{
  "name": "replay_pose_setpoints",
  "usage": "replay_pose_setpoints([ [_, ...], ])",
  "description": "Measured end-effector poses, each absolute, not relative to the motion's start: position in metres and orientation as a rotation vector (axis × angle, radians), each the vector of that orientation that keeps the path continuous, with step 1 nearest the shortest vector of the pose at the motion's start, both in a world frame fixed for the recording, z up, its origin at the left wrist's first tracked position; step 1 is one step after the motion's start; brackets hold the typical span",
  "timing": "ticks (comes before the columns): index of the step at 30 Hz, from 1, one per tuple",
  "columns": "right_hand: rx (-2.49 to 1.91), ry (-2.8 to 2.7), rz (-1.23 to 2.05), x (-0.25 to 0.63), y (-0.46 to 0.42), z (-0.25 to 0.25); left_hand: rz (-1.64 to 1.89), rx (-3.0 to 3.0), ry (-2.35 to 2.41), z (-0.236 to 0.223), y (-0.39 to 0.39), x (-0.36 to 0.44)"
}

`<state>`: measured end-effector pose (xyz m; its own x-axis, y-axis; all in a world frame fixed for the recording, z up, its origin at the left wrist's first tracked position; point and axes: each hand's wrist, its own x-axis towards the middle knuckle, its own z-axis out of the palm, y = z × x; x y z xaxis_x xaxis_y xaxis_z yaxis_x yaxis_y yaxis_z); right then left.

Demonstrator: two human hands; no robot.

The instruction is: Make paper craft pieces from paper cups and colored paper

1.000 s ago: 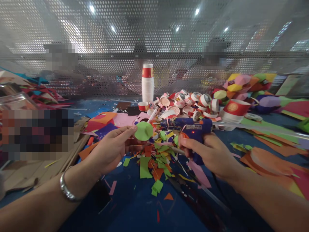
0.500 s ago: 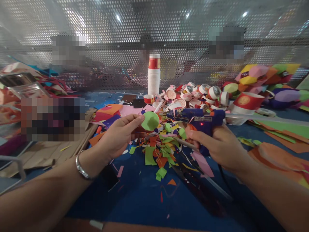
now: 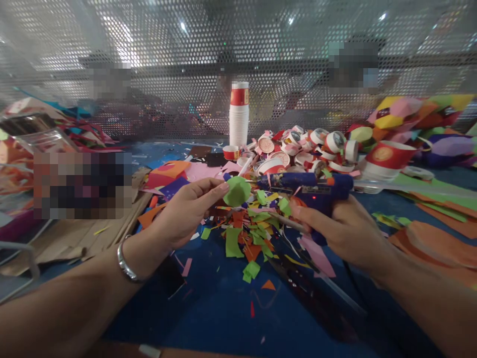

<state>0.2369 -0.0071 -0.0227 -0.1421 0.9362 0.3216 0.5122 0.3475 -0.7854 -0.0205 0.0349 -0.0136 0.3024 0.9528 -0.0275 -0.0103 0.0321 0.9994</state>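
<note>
My left hand point(image 3: 186, 211) pinches a small round piece covered in green paper point(image 3: 237, 191), held up over a heap of coloured paper scraps point(image 3: 249, 231). My right hand point(image 3: 345, 231) grips a blue hot glue gun point(image 3: 307, 186) with a red light lit on its side. The gun's nozzle points left, close to the green piece. A silver bangle sits on my left wrist.
A stack of white and red paper cups point(image 3: 239, 114) stands at the back by a perforated metal screen point(image 3: 238, 64). Cut cup rims point(image 3: 298, 149) lie piled behind the gun. Coloured paper sheets point(image 3: 428, 238) lie at right, cardboard point(image 3: 74, 238) at left. People sit behind the screen.
The view shifted slightly, so everything sits a little further right. Both hands keep the same hold, and the glue gun's nozzle stays close to the green piece.
</note>
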Motion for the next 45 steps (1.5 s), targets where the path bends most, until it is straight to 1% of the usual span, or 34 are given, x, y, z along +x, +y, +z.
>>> replay_pose_setpoints([
  [4,-1.297,-1.845,0.468,0.2367,-0.0065,-0.0233,0.943,1.320,0.995,-0.0146,0.0354,-0.0210],
  [14,-1.255,-1.866,0.393,0.2411,-0.0076,-0.0267,0.974,1.303,0.963,-0.0166,0.0381,-0.0234],
  [22,-1.351,-1.832,0.476,0.2391,-0.0058,-0.0323,0.902,1.114,0.939,-0.0162,0.0385,-0.0227],
  [32,-1.348,-1.835,0.462,0.2379,-0.0055,-0.0284,0.903,1.148,1.059,-0.0136,0.0378,-0.0237],
  [45,-1.357,-1.824,0.471,0.2392,-0.0034,-0.0258,0.917,1.119,0.977,-0.0134,0.0389,-0.0231],
])
